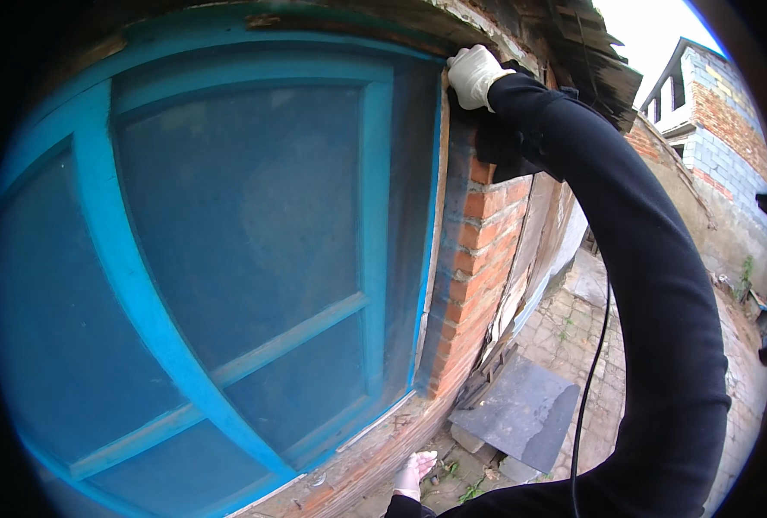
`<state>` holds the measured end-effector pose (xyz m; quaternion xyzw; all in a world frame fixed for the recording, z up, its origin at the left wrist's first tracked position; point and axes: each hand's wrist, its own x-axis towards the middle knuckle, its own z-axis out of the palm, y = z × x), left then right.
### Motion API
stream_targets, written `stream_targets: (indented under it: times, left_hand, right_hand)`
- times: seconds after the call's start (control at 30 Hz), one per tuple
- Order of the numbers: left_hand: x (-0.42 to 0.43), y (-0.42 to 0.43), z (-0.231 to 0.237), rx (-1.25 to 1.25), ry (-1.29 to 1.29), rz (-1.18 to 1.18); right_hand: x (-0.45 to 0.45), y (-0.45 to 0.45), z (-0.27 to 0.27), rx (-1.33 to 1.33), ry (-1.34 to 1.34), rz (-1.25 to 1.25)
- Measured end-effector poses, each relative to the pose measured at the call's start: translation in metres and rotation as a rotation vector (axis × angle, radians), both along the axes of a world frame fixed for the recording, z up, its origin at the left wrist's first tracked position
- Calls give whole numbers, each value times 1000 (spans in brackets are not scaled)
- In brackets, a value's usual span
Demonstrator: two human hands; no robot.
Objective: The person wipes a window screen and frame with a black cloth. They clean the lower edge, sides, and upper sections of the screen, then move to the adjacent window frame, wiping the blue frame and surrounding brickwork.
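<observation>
My right hand (477, 76), in a thin white glove, is raised to the upper right corner of a blue-painted wooden window frame (375, 226). Its fingers are curled against the frame's edge, and their tips are hidden. Black fabric (513, 146) hangs just below that wrist; whether it is held or part of the sleeve I cannot tell. Mesh screen (247, 213) appears to cover the window. Low at the bottom of the view, my left hand (414, 476), also gloved, is beside the brick wall below the sill (390, 424). Its fingers are loosely bent, with nothing clearly held.
A brick pier (480, 239) borders the window on the right. Weathered boards (606, 71) jut out overhead. Below, a dark slab (519, 408) rests on blocks above the paving (555, 324). A black cable (594, 388) hangs beside my right sleeve (668, 272).
</observation>
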<state>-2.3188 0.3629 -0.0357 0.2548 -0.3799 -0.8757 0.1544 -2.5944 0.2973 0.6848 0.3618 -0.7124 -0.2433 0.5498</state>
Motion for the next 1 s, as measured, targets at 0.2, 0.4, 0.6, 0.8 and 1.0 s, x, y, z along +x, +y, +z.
stream_targets:
  times: [0.2, 0.4, 0.6, 0.8, 1.0]
  left_hand:
    - [17, 6, -15, 73, -31, 20]
    - [33, -5, -48, 102, 38, 14]
    - [46, -12, -57, 99, 24, -10]
    - [37, -10, -15, 24, -87, -59]
    - [18, -5, 8, -21, -96, -91]
  right_hand:
    - [-9, 7, -17, -307, 20, 155]
    - [-22, 37, -63, -567, 116, 546]
    - [-25, 77, -139, -694, -88, 759]
    - [-2, 77, -150, -611, -221, 875]
    - [16, 7, -91, -609, -48, 1033]
